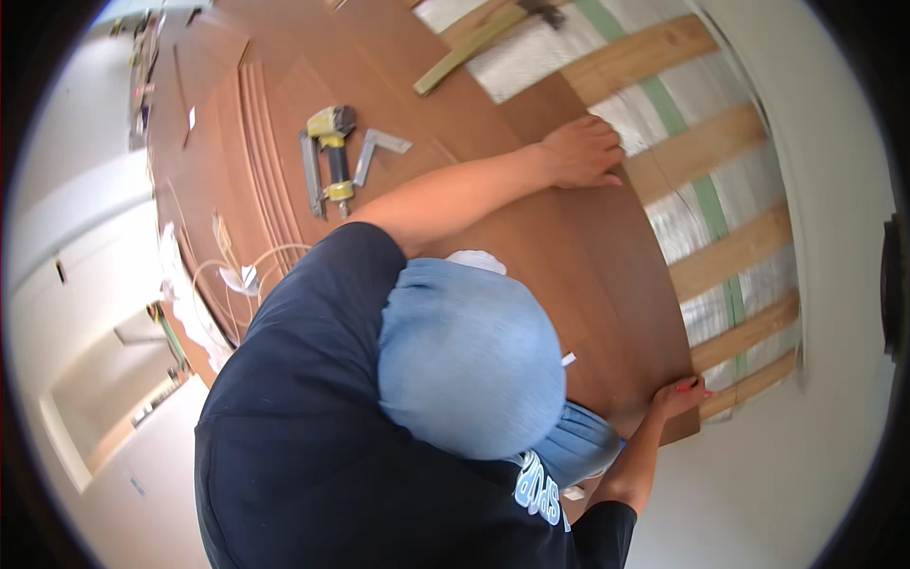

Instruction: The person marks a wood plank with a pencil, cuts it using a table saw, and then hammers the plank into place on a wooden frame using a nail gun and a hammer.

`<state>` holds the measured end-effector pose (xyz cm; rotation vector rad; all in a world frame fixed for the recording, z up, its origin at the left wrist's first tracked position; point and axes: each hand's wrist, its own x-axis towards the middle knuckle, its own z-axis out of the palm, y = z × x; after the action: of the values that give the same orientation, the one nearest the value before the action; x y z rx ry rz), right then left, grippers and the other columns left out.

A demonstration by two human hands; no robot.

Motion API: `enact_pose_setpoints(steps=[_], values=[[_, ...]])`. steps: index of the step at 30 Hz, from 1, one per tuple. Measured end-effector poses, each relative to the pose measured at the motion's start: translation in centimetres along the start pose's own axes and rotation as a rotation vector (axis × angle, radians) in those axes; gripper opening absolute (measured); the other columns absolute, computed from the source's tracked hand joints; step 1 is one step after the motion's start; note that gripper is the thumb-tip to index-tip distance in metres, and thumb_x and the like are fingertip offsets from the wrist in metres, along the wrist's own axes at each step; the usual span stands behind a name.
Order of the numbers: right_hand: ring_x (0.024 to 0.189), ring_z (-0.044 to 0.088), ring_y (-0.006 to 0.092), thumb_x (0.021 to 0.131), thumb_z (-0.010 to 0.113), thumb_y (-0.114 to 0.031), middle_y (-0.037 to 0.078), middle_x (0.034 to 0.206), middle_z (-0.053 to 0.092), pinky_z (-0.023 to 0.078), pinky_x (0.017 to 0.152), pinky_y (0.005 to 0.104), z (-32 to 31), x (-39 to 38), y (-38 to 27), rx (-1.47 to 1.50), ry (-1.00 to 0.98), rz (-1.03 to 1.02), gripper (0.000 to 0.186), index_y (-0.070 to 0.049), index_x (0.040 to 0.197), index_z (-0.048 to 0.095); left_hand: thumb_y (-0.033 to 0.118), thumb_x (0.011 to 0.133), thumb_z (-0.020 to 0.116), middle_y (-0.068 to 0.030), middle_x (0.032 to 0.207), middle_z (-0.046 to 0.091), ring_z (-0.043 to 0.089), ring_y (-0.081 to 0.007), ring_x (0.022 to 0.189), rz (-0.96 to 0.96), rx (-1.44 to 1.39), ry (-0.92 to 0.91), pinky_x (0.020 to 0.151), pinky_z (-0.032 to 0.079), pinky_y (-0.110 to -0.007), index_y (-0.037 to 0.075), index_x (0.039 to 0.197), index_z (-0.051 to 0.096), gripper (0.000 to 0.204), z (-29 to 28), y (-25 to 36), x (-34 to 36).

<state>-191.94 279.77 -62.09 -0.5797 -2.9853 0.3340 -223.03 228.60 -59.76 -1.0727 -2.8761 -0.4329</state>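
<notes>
A wide brown board [616, 256] lies over the floor in front of me, its far edge against the exposed wooden battens. My left hand [580, 152] rests on the board near that edge, fingers bent and thumb apart from them. Lower in the view, at the other end of the board, my right hand [675, 396] pinches a slim red marking tool [697, 385], which looks like a pencil. Its tip is too small to make out. My blue-clad knee [474, 356] is close behind the board.
A yellow-and-black nail gun [332, 156] lies on the brown flooring beside a metal square [376, 152]. Left of them are stacked long strips [265, 156] and a pale hose [213, 270]. Battens [730, 242] cross silvery insulation toward the white wall [844, 190]. A wood strip [469, 52] lies at the top.
</notes>
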Motion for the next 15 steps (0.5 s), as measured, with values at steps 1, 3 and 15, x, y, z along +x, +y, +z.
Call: enact_pose_setpoints(steps=[1, 3, 15], values=[[0.107, 0.060, 0.0492, 0.101, 0.049, -0.012, 0.031, 0.113, 0.067, 0.042, 0.105, 0.0561, 0.1, 0.0, 0.2, -0.036, 0.037, -0.016, 0.029, 0.009, 0.112, 0.065, 0.052, 0.097, 0.063, -0.0046, 0.106, 0.063, 0.058, -0.0253, 0.111, -0.003, -0.027, 0.011, 0.103, 0.043, -0.041, 0.013, 0.107, 0.066, 0.041, 0.2, 0.0, 0.1], [0.109, 0.060, 0.0500, 0.101, 0.048, -0.013, 0.031, 0.115, 0.067, 0.042, 0.105, 0.0562, 0.1, 0.4, -0.7, -0.075, 0.064, -0.041, 0.030, 0.010, 0.114, 0.065, 0.053, 0.097, 0.062, -0.0038, 0.103, 0.062, 0.058, -0.0244, 0.107, -0.020, -0.061, 0.019, 0.101, 0.044, -0.040, 0.013, 0.102, 0.066, 0.041, 0.9, -0.3, -0.2], [0.112, 0.058, 0.0500, 0.094, 0.041, -0.005, 0.030, 0.117, 0.064, 0.046, 0.101, 0.0553, -1.1, 1.4, -5.2, -0.233, -0.145, 0.305, 0.032, 0.008, 0.116, 0.061, 0.046, 0.098, 0.061, -0.0012, 0.094, 0.061, 0.057, -0.0210, 0.099, -0.011, -0.149, 0.115, 0.096, 0.042, -0.036, 0.013, 0.090, 0.068, 0.035, 2.4, -1.1, 0.1]])
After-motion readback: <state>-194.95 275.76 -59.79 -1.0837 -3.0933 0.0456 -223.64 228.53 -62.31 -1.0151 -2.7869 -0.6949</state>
